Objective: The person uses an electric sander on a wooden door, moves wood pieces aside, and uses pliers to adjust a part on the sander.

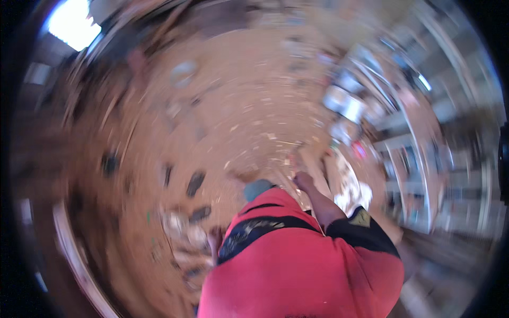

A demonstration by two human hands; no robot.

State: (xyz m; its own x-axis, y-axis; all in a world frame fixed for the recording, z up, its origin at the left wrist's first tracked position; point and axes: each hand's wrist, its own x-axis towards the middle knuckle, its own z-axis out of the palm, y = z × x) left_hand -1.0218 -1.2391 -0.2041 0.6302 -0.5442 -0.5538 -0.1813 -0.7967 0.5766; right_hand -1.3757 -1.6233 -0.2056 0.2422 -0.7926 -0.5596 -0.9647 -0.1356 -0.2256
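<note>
Closest thing is the wearer's pink shirt [286,270] with its dark chest band, and yeah, everything's super smeared. Left hand [214,236] is down beside the shirt, just right of a pale bundle [183,230] on the ground; can't tell how open its fingers are or if they've got hold of anything. Right hand [303,181] sticks out past a black sleeve, right by some pale plank-like pieces [317,170], and again the blur hides how far the fingers are curled and whether they grip something. A rounded grey thing [258,189] pokes out just ahead of the shirt. The floor [233,116] is reddish-brown, looks like dirt, littered with light scraps, plus a few dark shoe-like lumps [195,183] over on the left. Right of the planks there's a whitish sack-like heap [352,191] with a bright pinkish-red item [359,150] above it, then white boxy shapes [344,103], contents unreadable. Shelving [413,180] lines the right side, stuff on it too blurry to name. Further out, a pale roundish basin-like thing [184,73] sits on the floor, and a glaring bright opening [73,24] fills the top left corner.
</note>
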